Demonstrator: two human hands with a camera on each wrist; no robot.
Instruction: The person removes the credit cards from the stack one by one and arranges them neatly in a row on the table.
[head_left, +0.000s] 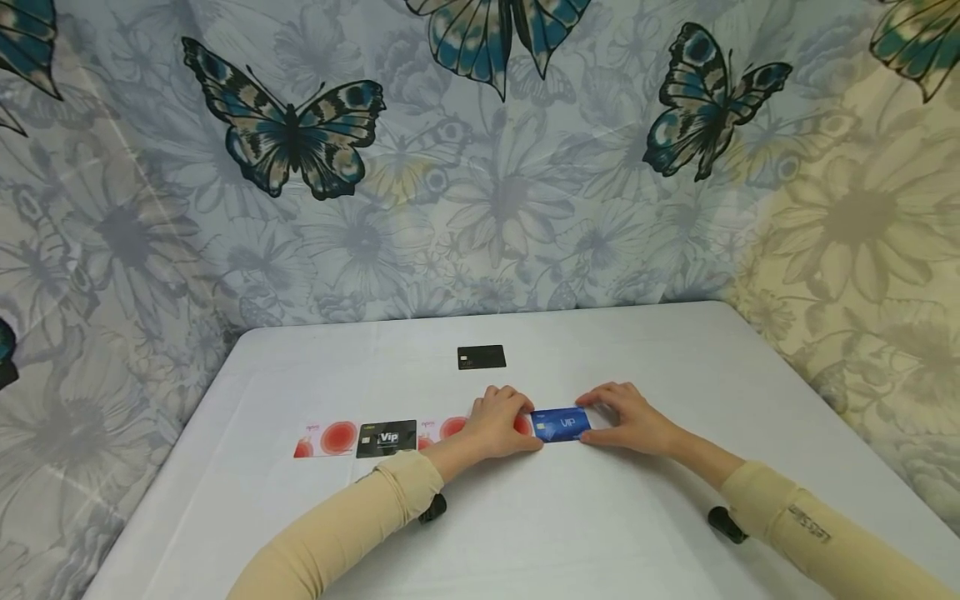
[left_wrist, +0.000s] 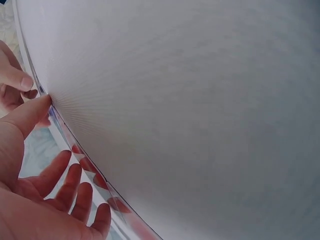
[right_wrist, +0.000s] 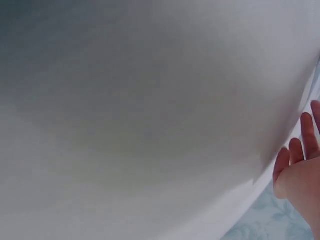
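A blue VIP card (head_left: pixel 561 425) lies flat on the white table at the right end of a row of cards. My left hand (head_left: pixel 498 423) holds its left end, thumb at the near edge and fingers at the far edge. At its right end my right hand (head_left: pixel 630 422) holds the card between thumb and forefinger. Beneath my left hand, a white card with a red circle (head_left: pixel 522 425) is partly covered. The left wrist view shows the left thumb (left_wrist: pixel 42 107) at the row's edge; in the right wrist view, the right fingers (right_wrist: pixel 300 145) show without the card.
Further left in the row are a black Vip card (head_left: pixel 387 438) and white cards with red circles (head_left: pixel 339 437). Beyond the row lies another black card (head_left: pixel 482 357). The white table (head_left: pixel 600 525) meets a butterfly-patterned backdrop (head_left: pixel 517 275).
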